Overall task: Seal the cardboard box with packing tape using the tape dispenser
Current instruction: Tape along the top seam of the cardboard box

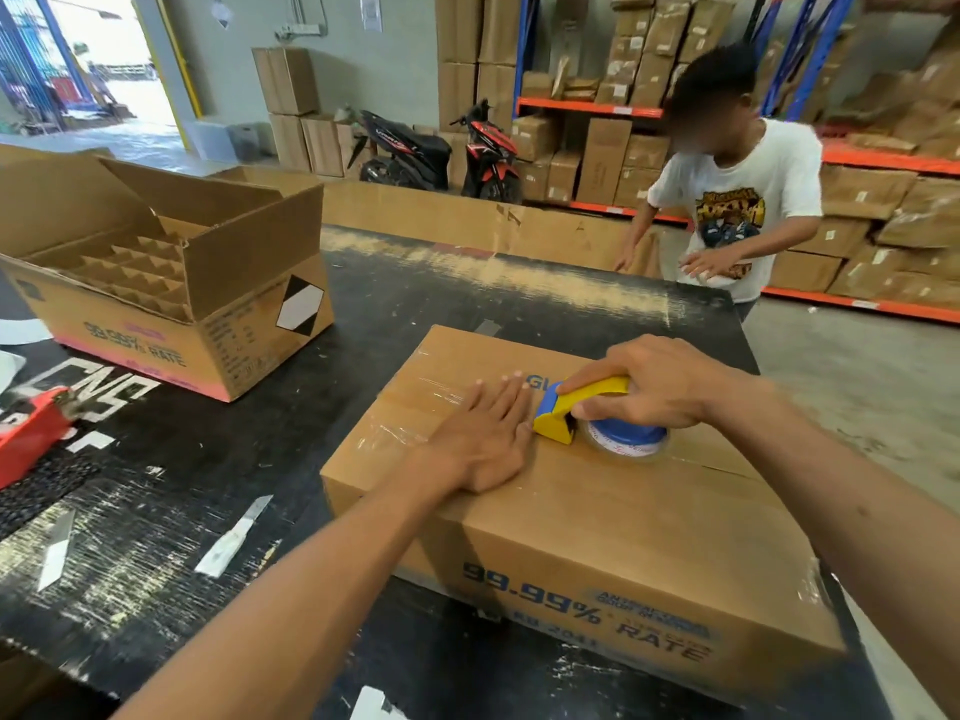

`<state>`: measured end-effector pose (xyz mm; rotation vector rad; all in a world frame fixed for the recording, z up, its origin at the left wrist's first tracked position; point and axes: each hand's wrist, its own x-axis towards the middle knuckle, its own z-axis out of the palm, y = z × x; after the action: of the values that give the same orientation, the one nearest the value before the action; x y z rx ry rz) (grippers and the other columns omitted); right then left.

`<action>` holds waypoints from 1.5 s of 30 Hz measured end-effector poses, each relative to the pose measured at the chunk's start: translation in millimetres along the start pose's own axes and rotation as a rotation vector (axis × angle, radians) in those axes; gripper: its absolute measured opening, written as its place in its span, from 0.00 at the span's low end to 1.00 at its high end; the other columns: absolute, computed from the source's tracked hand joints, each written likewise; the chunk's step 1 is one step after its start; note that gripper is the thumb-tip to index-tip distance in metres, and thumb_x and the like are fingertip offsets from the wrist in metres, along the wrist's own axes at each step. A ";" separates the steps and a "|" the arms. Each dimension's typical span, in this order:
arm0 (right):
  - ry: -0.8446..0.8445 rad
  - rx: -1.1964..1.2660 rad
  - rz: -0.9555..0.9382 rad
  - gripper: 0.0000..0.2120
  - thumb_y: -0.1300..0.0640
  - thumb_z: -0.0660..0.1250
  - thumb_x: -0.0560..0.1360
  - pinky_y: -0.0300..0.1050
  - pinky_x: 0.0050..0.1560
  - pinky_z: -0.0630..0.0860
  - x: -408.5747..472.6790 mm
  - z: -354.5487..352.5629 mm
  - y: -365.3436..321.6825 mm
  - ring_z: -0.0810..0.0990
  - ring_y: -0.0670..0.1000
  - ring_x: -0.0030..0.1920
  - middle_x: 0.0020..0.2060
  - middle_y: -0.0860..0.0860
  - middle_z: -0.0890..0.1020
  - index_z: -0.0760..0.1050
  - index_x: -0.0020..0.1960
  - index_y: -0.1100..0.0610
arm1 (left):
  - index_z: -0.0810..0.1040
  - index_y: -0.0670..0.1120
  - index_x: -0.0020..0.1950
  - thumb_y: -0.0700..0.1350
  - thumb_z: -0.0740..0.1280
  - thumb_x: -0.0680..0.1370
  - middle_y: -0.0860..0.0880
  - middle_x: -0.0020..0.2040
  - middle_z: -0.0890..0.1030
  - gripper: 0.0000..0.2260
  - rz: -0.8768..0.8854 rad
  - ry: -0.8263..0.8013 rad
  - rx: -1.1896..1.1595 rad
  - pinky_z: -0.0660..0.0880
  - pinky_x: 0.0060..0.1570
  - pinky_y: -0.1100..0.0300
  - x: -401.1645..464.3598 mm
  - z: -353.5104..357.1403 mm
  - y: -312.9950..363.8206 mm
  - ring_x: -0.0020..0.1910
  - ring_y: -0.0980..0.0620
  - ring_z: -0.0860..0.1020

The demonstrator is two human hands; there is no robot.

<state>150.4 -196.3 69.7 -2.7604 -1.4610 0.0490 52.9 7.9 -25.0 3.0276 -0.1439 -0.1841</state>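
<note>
Two bare forearms are reaching in from the lower edge over a closed cardboard box (597,522) that is sitting on the black, scuffed surface (171,511). Left hand (485,439) is lying flat, fingers pressed together, palm down on clear packing tape (400,413) along the top seam. Right hand (654,387) is gripping the yellow-and-blue tape dispenser (587,413), fingers curled around its handle; the roll is resting on the lid, just beside the left fingertips. An open box with dividers (171,283) is standing well apart at left. Another person (737,200) is bending at the surface's far end.
</note>
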 end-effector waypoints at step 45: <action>0.004 0.082 0.042 0.23 0.27 0.61 0.70 0.41 0.40 0.65 -150.8 -16.3 103.4 0.73 0.41 0.38 0.36 0.34 0.70 0.75 0.64 0.29 | 0.39 0.50 0.81 0.76 0.44 0.74 0.52 0.81 0.38 0.44 0.079 -0.065 0.009 0.38 0.78 0.47 5.8 3.4 110.0 0.79 0.57 0.36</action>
<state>151.7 -379.1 85.7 -2.7244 -1.3675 0.1017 48.6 -102.0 -16.9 3.0198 -0.2695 -0.2758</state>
